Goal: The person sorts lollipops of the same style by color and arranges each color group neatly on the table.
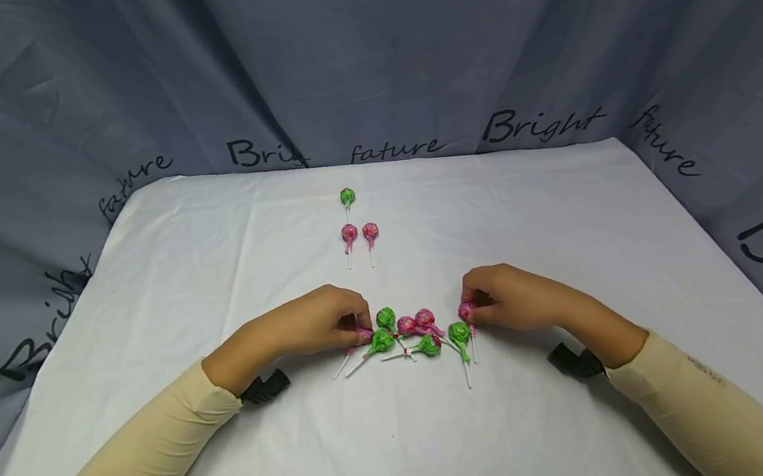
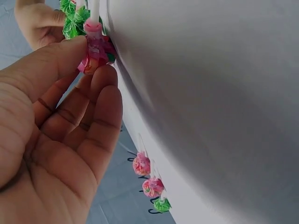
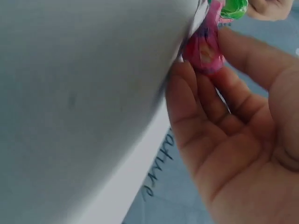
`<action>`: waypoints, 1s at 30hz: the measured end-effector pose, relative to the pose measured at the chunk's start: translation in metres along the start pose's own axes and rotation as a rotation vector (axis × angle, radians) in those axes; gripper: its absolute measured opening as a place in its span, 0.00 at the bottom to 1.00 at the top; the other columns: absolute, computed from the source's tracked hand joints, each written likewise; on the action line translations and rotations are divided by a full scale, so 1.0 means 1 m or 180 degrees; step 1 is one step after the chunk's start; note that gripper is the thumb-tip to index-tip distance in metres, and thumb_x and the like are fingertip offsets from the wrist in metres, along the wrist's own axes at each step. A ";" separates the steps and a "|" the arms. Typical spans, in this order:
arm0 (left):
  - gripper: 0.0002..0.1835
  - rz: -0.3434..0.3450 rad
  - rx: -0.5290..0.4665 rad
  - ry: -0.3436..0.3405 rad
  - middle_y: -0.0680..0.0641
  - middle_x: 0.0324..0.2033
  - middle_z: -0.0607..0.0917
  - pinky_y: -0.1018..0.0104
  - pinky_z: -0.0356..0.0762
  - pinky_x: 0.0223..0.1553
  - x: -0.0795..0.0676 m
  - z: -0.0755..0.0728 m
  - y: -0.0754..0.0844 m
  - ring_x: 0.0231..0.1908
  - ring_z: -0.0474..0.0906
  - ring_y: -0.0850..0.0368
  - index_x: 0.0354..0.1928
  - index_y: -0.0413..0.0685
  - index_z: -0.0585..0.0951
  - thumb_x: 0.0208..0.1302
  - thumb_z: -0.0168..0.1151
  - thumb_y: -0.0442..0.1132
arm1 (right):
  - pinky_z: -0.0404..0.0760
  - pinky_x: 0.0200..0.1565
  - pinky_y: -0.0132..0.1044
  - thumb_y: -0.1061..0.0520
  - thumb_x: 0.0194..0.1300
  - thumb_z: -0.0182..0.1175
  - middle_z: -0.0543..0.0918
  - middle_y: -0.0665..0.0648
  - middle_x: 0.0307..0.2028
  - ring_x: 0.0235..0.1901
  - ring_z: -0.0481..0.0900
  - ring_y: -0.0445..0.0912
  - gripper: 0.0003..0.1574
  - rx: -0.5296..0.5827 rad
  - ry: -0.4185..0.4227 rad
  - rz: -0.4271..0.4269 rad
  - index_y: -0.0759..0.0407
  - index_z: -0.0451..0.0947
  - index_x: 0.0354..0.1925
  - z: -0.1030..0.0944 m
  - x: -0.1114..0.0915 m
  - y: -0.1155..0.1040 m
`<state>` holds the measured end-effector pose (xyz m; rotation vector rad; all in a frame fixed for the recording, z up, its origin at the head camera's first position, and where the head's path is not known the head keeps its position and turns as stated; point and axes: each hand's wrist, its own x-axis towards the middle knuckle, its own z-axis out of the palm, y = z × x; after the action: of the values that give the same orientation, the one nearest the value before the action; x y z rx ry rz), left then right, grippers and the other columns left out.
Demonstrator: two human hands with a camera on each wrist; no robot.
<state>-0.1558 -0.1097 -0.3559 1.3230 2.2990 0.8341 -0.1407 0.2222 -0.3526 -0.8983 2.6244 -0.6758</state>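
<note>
My left hand (image 1: 323,319) pinches the head of a pink lollipop (image 2: 96,53) between thumb and fingers, at the left end of a loose cluster. At the cluster's right end, my right hand (image 1: 518,297) holds another pink lollipop (image 3: 205,51) by its head, its white stick pointing toward me. Between the hands lie several lollipops: a green one (image 1: 385,318) at the back, a green one (image 1: 381,341) right beside my left fingers, two pink ones (image 1: 424,318) in the middle, a green one (image 1: 429,345) in front, and a green one (image 1: 459,333) beside my right fingers.
Farther back on the white-covered table (image 1: 526,206), a green lollipop (image 1: 347,196) lies behind two pink lollipops (image 1: 370,231) set side by side, sticks toward me. A grey curtain (image 1: 361,60) with printed words hangs behind the table's far edge.
</note>
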 end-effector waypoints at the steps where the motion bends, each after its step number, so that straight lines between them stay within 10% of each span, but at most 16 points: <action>1: 0.03 0.0007 -0.0010 -0.0003 0.59 0.29 0.80 0.70 0.76 0.36 0.000 0.000 0.000 0.29 0.77 0.65 0.34 0.46 0.83 0.64 0.66 0.31 | 0.74 0.34 0.35 0.61 0.63 0.68 0.75 0.45 0.29 0.31 0.72 0.41 0.08 0.0028 0.0013 -0.0004 0.51 0.78 0.34 -0.001 0.002 0.001; 30: 0.04 0.0051 -0.0043 0.0027 0.59 0.27 0.80 0.71 0.75 0.34 0.000 0.002 0.000 0.28 0.75 0.67 0.33 0.46 0.83 0.64 0.66 0.29 | 0.75 0.43 0.43 0.57 0.66 0.67 0.81 0.54 0.35 0.38 0.74 0.49 0.08 0.0219 0.0150 0.0378 0.58 0.80 0.41 -0.050 0.121 0.011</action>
<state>-0.1545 -0.1087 -0.3575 1.3366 2.2882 0.8605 -0.2593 0.1695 -0.3295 -0.7089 2.6531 -0.7597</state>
